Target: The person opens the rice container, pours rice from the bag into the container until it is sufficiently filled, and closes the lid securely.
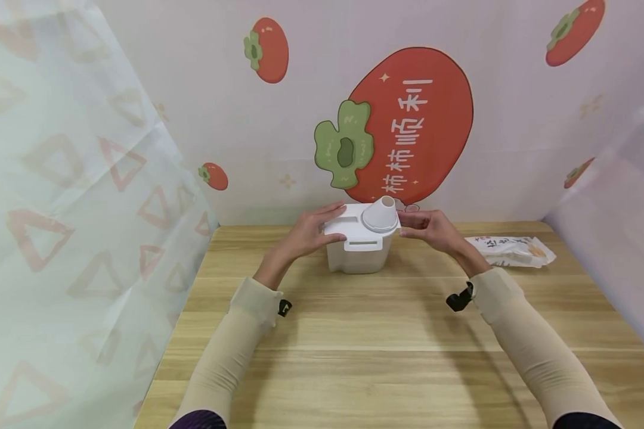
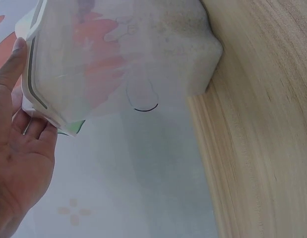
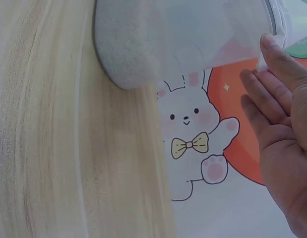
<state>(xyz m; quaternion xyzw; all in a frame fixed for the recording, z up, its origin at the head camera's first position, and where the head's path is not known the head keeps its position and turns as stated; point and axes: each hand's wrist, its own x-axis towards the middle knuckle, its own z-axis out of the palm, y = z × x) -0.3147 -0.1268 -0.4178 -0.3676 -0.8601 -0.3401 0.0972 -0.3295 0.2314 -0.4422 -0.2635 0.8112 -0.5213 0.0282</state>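
A translucent plastic storage container (image 1: 358,261) stands upright on the table, with pale grainy contents (image 3: 121,54) low inside. Its white lid (image 1: 337,227) carries a cone-shaped spout (image 1: 380,215) toward the right end. My left hand (image 1: 312,230) grips the lid's left end, thumb on the near side and fingers across the far side. In the left wrist view those fingers curl at the lid's rim. At the right end, my right hand (image 1: 433,231) holds the lid's edge between thumb and fingers; the exact contact of its fingertips is partly hidden.
A white printed packet (image 1: 510,251) lies on the wooden table (image 1: 354,357) to the right, beyond my right wrist. Behind the container rises a wall covering (image 1: 257,131) with persimmon drawings. Patterned sheets (image 1: 86,238) hang along the left and right sides.
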